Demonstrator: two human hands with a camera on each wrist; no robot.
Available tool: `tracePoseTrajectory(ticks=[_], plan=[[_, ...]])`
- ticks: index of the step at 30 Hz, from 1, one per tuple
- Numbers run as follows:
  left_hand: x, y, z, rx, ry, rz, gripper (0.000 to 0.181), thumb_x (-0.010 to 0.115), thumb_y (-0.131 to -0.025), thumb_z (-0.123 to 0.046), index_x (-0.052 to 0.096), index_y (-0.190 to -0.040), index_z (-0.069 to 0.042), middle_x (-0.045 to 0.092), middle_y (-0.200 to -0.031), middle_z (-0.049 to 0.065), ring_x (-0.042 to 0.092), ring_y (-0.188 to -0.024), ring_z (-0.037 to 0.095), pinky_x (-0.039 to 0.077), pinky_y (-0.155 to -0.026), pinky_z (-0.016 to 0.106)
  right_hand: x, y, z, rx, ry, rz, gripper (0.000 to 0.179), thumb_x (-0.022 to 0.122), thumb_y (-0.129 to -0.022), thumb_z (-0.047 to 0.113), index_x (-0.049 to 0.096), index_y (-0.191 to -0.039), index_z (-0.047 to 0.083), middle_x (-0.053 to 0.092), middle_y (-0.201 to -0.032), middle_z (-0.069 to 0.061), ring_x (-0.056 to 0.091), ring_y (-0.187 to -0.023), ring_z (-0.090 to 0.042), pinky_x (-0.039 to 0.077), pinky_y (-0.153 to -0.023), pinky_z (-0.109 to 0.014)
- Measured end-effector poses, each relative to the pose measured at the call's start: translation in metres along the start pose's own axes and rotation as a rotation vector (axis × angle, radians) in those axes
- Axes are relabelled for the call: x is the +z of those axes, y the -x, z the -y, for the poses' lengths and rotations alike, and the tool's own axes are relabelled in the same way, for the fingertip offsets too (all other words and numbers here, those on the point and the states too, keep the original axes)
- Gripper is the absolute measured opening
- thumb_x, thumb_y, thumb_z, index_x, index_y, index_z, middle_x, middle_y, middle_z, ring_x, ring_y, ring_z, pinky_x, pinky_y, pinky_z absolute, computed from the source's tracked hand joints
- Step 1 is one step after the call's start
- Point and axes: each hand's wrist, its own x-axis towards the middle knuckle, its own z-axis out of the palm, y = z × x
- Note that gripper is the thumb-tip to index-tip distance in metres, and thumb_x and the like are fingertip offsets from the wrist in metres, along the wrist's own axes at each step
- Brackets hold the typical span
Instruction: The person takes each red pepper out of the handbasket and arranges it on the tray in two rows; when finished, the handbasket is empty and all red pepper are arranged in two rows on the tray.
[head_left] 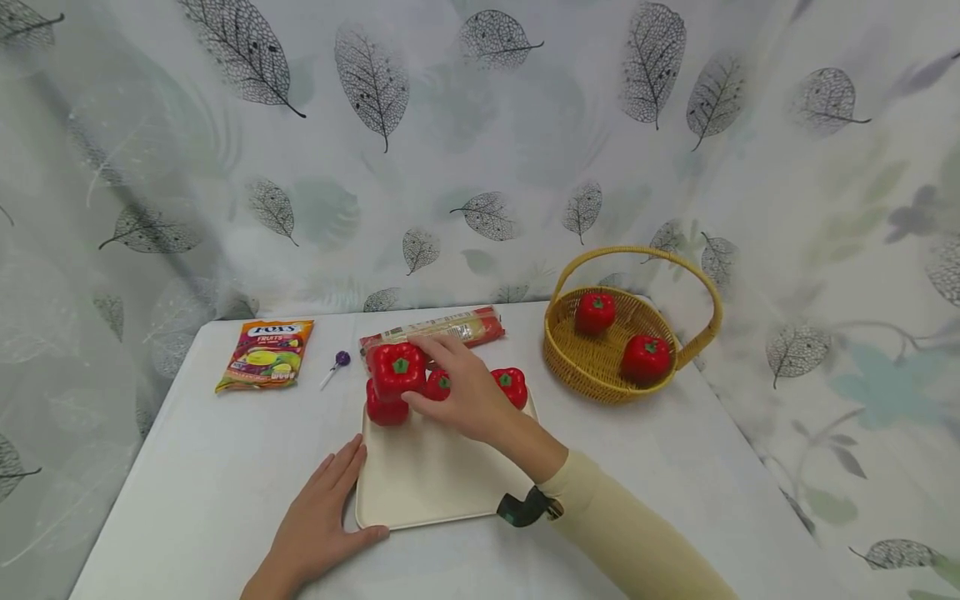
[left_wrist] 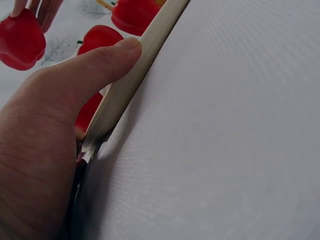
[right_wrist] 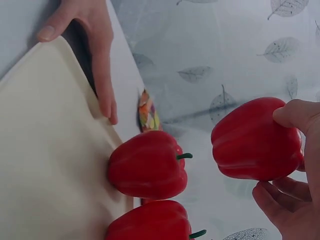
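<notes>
My right hand (head_left: pixel 461 387) grips a red bell pepper (head_left: pixel 397 372) between thumb and fingers, held above the far left of a cream tray (head_left: pixel 435 492). In the right wrist view this pepper (right_wrist: pixel 257 140) is clear of the others. Below it on the tray stands another bell pepper (head_left: pixel 386 410); two more, a middle pepper (head_left: pixel 437 385) and a right pepper (head_left: pixel 512 385), sit along the far side, partly hidden by my right hand. My left hand (head_left: pixel 318 517) rests at the tray's near left corner, fingers straight along the left side, thumb (left_wrist: pixel 112 57) on the near edge.
A yellow wicker basket (head_left: pixel 558 367) with a tall handle stands at the back right, holding two red bell peppers. Behind the tray lies a long red-and-clear packet (head_left: pixel 472 327). Left of it are a purple lollipop (head_left: pixel 342 358) and a Fox's candy bag (head_left: pixel 266 354).
</notes>
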Motion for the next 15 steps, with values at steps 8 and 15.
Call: tracePoseTrajectory(ticks=[8, 15], plan=[[0.000, 0.001, 0.000, 0.005, 0.007, -0.010, 0.127, 0.075, -0.074, -0.087, 0.039, -0.169, -0.011, 0.034, -0.175, 0.005, 0.037, -0.157, 0.028, 0.034, -0.124, 0.062, 0.002, 0.013, 0.001, -0.017, 0.000, 0.020, 0.079, 0.091, -0.090, 0.033, 0.054, -0.159, 0.022, 0.058, -0.151, 0.000, 0.055, -0.140, -0.017, 0.061, -0.099, -0.038], [0.001, 0.001, 0.001, 0.021, 0.003, -0.020, 0.126, 0.072, -0.076, -0.089, 0.038, -0.170, -0.012, 0.033, -0.176, 0.004, 0.037, -0.158, 0.027, 0.034, -0.125, 0.060, 0.013, 0.026, -0.001, -0.025, -0.044, 0.052, 0.077, 0.091, -0.090, 0.029, 0.055, -0.157, 0.021, 0.059, -0.149, 0.001, 0.056, -0.136, -0.014, 0.061, -0.100, -0.035]])
